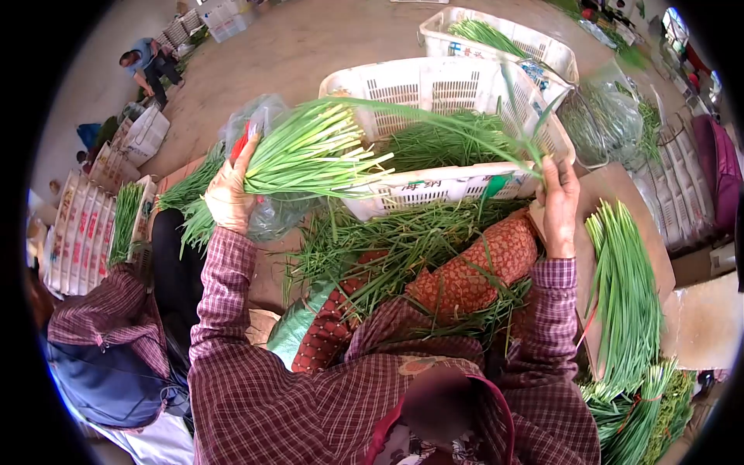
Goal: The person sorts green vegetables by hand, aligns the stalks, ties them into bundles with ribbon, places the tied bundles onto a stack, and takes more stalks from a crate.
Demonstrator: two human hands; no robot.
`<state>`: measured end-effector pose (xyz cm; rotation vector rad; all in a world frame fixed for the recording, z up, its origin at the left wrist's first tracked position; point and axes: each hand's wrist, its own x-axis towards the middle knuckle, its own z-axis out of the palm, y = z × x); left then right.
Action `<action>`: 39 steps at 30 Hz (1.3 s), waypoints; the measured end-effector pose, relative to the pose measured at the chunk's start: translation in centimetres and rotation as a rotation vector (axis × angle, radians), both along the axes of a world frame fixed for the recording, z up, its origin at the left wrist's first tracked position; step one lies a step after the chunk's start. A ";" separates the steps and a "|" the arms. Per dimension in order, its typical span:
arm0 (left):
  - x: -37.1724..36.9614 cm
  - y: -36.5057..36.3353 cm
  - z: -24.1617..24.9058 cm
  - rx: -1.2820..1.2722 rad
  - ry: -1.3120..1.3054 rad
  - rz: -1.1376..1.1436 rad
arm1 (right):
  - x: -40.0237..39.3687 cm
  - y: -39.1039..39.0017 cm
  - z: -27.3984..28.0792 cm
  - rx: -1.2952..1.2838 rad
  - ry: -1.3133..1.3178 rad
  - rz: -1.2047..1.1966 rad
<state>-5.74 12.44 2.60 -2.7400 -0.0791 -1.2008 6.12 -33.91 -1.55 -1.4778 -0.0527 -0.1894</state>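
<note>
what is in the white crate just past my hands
Loose green leaves lie in the white crate. They cover its floor, so nothing beneath them shows. The bunch in your left hand hides part of the crate's left end.

Both arms [223,287] reach forward, spread wide! The left hand [231,192] is out at ten o'clock, closed, thumb angled towards one; the right hand [559,203], at two o'clock, pinches with its fingertips [549,165] up.
</note>
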 end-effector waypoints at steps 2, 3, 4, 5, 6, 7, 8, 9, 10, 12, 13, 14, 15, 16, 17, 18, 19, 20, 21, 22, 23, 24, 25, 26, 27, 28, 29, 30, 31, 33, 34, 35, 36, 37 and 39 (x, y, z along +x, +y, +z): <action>-0.1 0.4 -0.2 -0.031 0.001 -0.018 | 1.9 -1.4 -4.8 -0.270 -0.293 0.035; 0.0 0.4 -0.5 -0.146 0.010 -0.003 | 1.0 -1.5 -4.0 -0.444 -0.198 0.024; 0.3 0.6 -0.9 -0.263 0.028 0.005 | 0.1 -1.6 -3.4 -0.618 -0.089 0.008; 1.4 3.2 -3.2 -0.519 -0.005 -0.225 | 0.0 -1.3 -4.1 -0.726 -0.246 -0.027; 1.7 2.7 -3.4 -0.668 -0.031 -0.278 | 0.3 -0.9 -4.8 -0.839 -0.404 -0.060; 2.5 4.3 -4.3 -1.076 -0.030 -0.474 | 0.2 -0.4 -4.3 -0.864 -0.387 0.006; 2.4 3.6 -3.9 -1.287 0.052 -0.534 | 0.0 0.3 -3.6 -0.881 -0.370 0.078; 2.2 2.8 -3.5 -1.502 0.122 -0.566 | 0.0 1.0 -3.4 -0.863 -0.371 0.113; 0.8 0.2 -1.4 -1.507 0.253 -0.479 | 0.0 1.8 -3.1 -0.841 -0.383 0.154; 1.1 0.1 -0.8 -1.693 0.434 -0.470 | -0.4 3.1 -2.0 -0.934 -0.426 0.151; 1.0 -1.6 0.1 -1.750 0.456 -0.534 | -0.5 3.5 -1.5 -1.007 -0.390 0.160; 0.9 -2.9 1.0 -1.806 0.478 -0.600 | -0.3 3.6 -1.4 -1.081 -0.354 0.167; 0.7 -3.1 1.8 -1.871 0.589 -0.639 | 0.1 3.5 -2.1 -1.080 -0.346 0.162; 0.4 -3.8 2.2 -1.916 0.537 -0.689 | 0.7 3.4 -2.9 -1.275 -0.243 0.167; 0.5 -3.8 2.6 -1.926 0.550 -0.747 | 0.8 3.3 -2.9 -1.468 -0.134 0.172; 0.7 -3.7 2.8 -1.937 0.561 -0.803 | 0.6 3.1 -3.1 -1.469 -0.130 0.167; 0.8 -3.4 2.5 -2.027 0.590 -0.869 | 0.2 3.1 -3.4 -1.332 -0.257 0.239; 1.2 -4.1 2.3 -2.050 0.632 -0.952 | -0.3 3.6 -3.3 -1.187 -0.383 0.316; 1.4 -5.4 1.7 -1.980 0.586 -0.954 | -0.5 4.4 -2.4 -1.040 -0.483 0.395; 1.7 -6.8 0.9 -1.904 0.540 -0.958 | -0.9 5.6 -1.0 -1.031 -0.490 0.403; 2.0 -7.3 -0.3 -1.835 0.634 -0.944 | -1.4 6.8 0.6 -0.873 -0.473 0.477; 2.3 -7.7 -1.5 -1.763 0.726 -0.930 | -1.7 7.8 1.7 -0.716 -0.453 0.547; 2.4 -9.2 -2.4 -1.799 0.747 -0.889 | -1.9 8.7 2.4 -0.711 -0.460 0.550; 2.4 -10.6 -2.8 -1.858 0.809 -0.925 | -2.1 9.4 2.8 -0.696 -0.452 0.540; 2.4 -12.0 -3.3 -1.917 0.873 -0.955 | -2.2 9.7 3.0 -0.683 -0.441 0.531; 2.4 -12.7 -4.0 -2.044 0.919 -1.022 | -2.2 9.9 2.7 -0.683 -0.441 0.533; 2.4 -13.4 -4.8 -2.172 0.970 -1.078 | -2.2 9.9 2.5 -0.630 -0.468 0.515; 2.5 -13.1 -5.7 -2.075 0.931 -1.060 | -2.3 9.9 2.2 -0.579 -0.492 0.496; 2.3 -13.0 -6.3 -2.103 0.945 -1.045 | -2.2 9.3 2.0 -0.580 -0.436 0.501; 1.9 -13.5 -6.0 -2.132 0.960 -1.028 | -1.7 8.3 1.7 -0.602 -0.407 0.471; 2.0 -13.6 -5.7 -2.075 0.931 -0.993 | -1.5 7.8 1.4 -0.608 -0.421 0.463; 2.0 -13.8 -5.4 -2.018 0.901 -0.957 | -1.4 7.3 1.3 -0.619 -0.362 0.432; 2.0 -13.4 -5.6 -2.020 0.901 -0.954 | -1.3 6.7 1.2 -0.631 -0.301 0.402; 1.9 -12.7 -6.0 -2.067 0.898 -0.924 | -0.3 5.9 -0.2 -0.562 -0.486 0.265; 1.3 -11.7 -6.0 -2.121 0.867 -0.864 | 0.4 3.2 -0.6 -0.753 -0.437 0.099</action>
